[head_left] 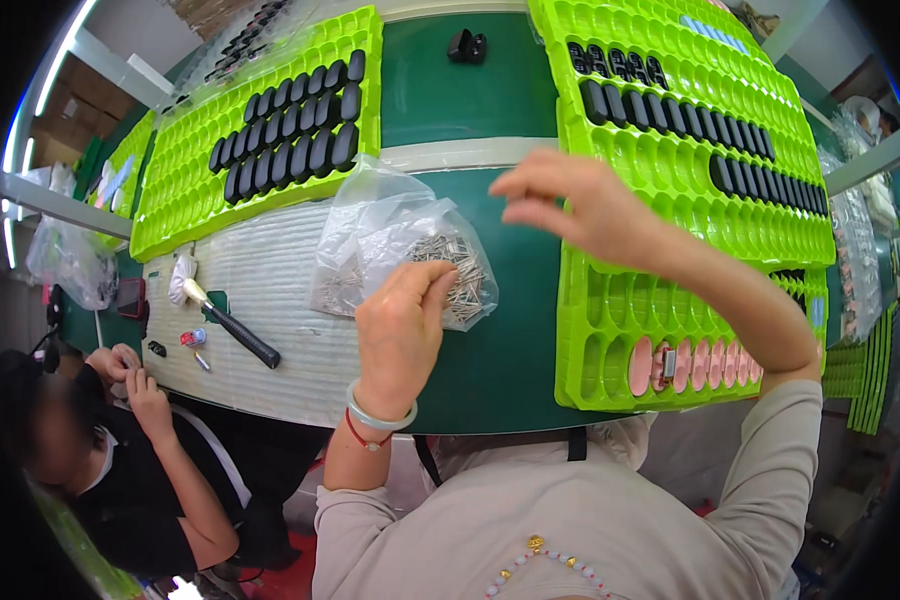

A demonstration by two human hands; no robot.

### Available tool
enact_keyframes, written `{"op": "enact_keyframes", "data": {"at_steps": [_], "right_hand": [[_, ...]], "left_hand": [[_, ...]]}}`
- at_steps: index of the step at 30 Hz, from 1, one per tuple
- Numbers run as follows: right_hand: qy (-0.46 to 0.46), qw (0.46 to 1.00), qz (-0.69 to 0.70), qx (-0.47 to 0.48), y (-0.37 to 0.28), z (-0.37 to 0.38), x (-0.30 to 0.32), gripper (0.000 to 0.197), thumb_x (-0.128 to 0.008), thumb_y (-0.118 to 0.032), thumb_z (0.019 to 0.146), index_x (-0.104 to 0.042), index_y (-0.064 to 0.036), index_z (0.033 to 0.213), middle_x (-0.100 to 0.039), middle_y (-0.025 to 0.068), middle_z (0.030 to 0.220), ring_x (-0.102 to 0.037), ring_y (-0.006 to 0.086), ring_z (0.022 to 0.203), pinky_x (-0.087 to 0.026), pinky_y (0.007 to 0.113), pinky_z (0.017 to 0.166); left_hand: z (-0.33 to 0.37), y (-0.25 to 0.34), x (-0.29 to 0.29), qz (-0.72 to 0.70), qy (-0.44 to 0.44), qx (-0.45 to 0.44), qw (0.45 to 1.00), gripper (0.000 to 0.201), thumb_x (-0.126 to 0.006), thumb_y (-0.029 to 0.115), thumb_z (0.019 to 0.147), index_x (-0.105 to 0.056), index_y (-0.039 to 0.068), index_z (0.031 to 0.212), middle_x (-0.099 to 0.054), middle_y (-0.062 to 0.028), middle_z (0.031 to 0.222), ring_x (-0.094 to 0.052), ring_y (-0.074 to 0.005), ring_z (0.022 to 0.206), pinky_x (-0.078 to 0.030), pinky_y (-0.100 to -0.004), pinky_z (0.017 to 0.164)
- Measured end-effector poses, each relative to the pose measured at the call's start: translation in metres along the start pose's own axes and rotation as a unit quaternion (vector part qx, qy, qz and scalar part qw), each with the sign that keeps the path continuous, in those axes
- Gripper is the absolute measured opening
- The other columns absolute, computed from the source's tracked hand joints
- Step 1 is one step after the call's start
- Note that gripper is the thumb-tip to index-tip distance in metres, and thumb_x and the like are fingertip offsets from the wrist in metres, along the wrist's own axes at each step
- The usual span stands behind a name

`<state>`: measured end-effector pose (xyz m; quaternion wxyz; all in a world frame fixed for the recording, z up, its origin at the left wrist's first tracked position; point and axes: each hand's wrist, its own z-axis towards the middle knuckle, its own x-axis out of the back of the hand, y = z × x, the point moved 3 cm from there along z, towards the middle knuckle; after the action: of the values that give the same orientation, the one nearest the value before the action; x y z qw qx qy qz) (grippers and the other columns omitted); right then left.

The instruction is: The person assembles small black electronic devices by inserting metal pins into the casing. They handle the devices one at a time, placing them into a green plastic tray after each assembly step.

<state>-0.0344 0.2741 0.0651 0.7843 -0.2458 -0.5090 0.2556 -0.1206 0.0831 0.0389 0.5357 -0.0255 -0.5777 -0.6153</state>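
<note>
1. Currently, the left hand (400, 325) is held over the clear plastic bag (345, 235), thumb and fingertips brought together beside the metal pins (448, 250); whether a pin is gripped cannot be told.
2. The right hand (605, 210) is raised above the bench (505, 385), near the right-hand trays; thumb and forefinger are kept apart, nothing seen between them, slight blur.
3. The two hands are set well apart from each other.
4. The pins are heaped loose in the bag, which is laid partly on the white ribbed mat (280, 265), partly on the green bench top.
5. A black-handled tool (245, 335) is placed on the mat, its head wrapped in white; a small red-and-blue item (192, 338) is left nearby.
6. Black cases (292, 160) are lined up in the left green tray (175, 190).
7. More black cases are seated in the upper right green tray (650, 152); pink pieces (682, 368) are rowed in the lower one (595, 325).
8. An open black case (467, 47) is set at the far side.
9. A co-worker's hands (148, 400) are seen at left.
</note>
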Motion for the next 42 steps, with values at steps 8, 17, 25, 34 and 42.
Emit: {"op": "enact_keyframes", "data": {"at_steps": [8,17,25,34,42], "right_hand": [[0.008,0.995,0.099,0.0,-0.022,-0.035,-0.029,0.014,-0.064,-0.01,0.081,-0.063,-0.0016,0.093,-0.062,0.0108,0.081,-0.062,0.0254,0.072,-0.049,0.033,0.064],[0.05,0.997,0.064,0.001,-0.018,-0.051,-0.031,0.012,-0.058,-0.012,0.084,-0.059,-0.0011,0.087,-0.061,0.0128,0.084,-0.061,0.0313,0.075,-0.049,0.038,0.065],[0.127,0.989,0.014,-0.073,-0.037,-0.121,0.006,0.013,-0.055,-0.015,0.085,-0.052,-0.0028,0.088,-0.056,0.0132,0.083,-0.058,0.0331,0.073,-0.048,0.041,0.063],[0.35,0.885,0.089,-0.294,-0.071,-0.293,0.023,0.014,-0.057,-0.014,0.088,-0.05,-0.0027,0.093,-0.055,0.0128,0.081,-0.058,0.0274,0.067,-0.046,0.036,0.059],[0.489,0.726,0.178,-0.45,-0.089,-0.39,-0.001,0.012,-0.054,-0.013,0.09,-0.052,-0.0016,0.094,-0.056,0.0058,0.074,-0.055,0.0109,0.065,-0.045,0.026,0.058]], "left_hand": [[-0.005,0.018,-0.003,-0.041,-0.023,0.02,0.999,0.005,-0.063,0.004,0.083,-0.064,0.001,0.087,-0.061,-0.01,0.072,-0.061,-0.0174,0.057,-0.045,-0.0283,0.052],[-0.008,0.029,-0.009,-0.036,-0.042,0.036,0.998,0.009,-0.061,0.003,0.085,-0.064,-0.001,0.092,-0.064,-0.0092,0.08,-0.062,-0.0137,0.062,-0.047,-0.0245,0.055],[-0.01,0.028,-0.018,0.264,-0.041,-0.093,0.959,0.018,-0.063,0.004,0.081,-0.062,0.0,0.099,-0.062,-0.0137,0.094,-0.063,-0.0258,0.076,-0.049,-0.0333,0.068],[0.032,0.24,-0.195,0.0,-0.278,-0.546,0.791,0.027,-0.071,0.013,0.07,-0.065,0.01,0.096,-0.055,-0.0088,0.097,-0.054,-0.027,0.092,-0.047,-0.0354,0.076],[0.039,0.318,-0.369,-0.021,-0.366,-0.701,0.612,0.013,-0.066,0.018,0.074,-0.067,0.012,0.085,-0.052,-0.0056,0.092,-0.051,-0.0228,0.09,-0.044,-0.0328,0.079]]}}
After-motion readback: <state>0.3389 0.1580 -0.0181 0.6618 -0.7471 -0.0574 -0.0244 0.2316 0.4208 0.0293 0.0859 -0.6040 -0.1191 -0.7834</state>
